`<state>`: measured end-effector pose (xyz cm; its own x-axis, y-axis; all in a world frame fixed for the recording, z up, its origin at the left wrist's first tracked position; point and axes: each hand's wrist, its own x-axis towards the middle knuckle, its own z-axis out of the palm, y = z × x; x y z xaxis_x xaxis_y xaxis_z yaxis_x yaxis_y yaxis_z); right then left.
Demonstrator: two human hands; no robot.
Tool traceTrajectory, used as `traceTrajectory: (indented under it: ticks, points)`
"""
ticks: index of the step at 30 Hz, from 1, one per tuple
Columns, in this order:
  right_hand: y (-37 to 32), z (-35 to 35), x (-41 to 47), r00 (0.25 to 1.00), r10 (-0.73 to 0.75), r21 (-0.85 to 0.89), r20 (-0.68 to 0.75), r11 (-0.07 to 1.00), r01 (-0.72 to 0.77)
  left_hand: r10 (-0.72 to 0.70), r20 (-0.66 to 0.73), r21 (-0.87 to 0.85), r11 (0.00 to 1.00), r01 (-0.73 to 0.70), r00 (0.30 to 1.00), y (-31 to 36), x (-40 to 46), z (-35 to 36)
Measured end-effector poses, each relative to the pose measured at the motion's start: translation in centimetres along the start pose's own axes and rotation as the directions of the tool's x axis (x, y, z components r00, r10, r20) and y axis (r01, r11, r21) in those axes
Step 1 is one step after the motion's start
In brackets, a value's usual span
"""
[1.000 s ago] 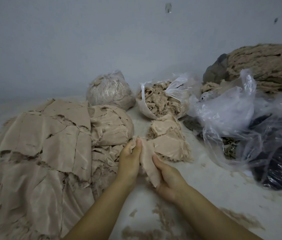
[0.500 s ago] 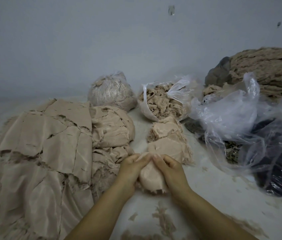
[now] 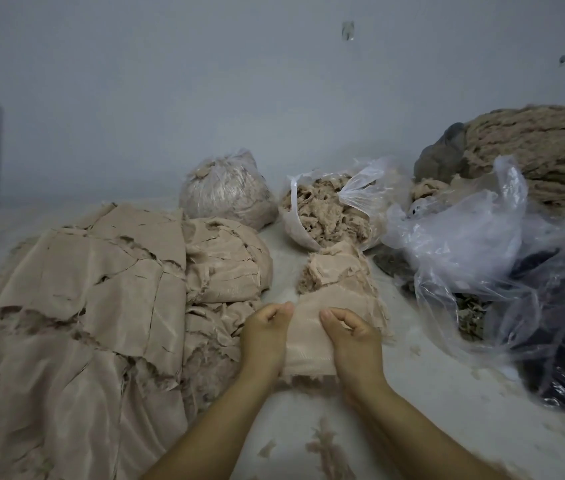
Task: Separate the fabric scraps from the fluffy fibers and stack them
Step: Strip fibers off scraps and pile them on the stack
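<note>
Between both hands, a beige fabric scrap [image 3: 309,336] lies stretched, seemingly fringed.

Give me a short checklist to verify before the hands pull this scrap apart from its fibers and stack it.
1. Left hand grips the fabric scrap: ok.
2. Right hand grips it too: ok.
3. Scrap's smooth side faces up: ok.
4. Fluff is off its near edge: not ok, a fringe shows.
5. Underside is clean: cannot tell.
6. Stack of scraps lies beside the left hand: ok.
</note>
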<state>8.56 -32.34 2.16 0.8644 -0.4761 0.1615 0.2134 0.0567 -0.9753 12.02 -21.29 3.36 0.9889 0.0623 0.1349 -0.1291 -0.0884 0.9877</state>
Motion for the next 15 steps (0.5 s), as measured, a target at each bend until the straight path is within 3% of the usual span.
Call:
traceTrajectory:
  ticks: [3, 7, 13, 15]
  points:
    - [-0.6, -0.2, 3.2, 0.991, -0.082, -0.142, -0.101, 0.988, 0.067, 0.088, -0.021, 0.191, 0.978, -0.083, 0.996, 1.2, 3.3, 1.4]
    - [-0.3, -1.1, 7.5, 0.979, -0.033, -0.273, -0.203, 0.962, -0.024, 0.153, -0.019, 0.420, 0.898, -0.131, 0.988, 1.4, 6.3, 3.3]
    - [1.6, -3.8, 9.2, 0.991, 0.062, -0.651, -0.115, 0.749, -0.123, 0.100, 0.211, 0.564, 0.800, -0.205, 0.972, -3.5, 4.9, 3.1]
    - [1.7, -4.3, 7.9, 0.995, -0.041, -0.769, -0.087, 0.637, -0.041, 0.102, 0.265, 0.598, 0.763, -0.246, 0.959, -4.5, 4.3, 1.6]
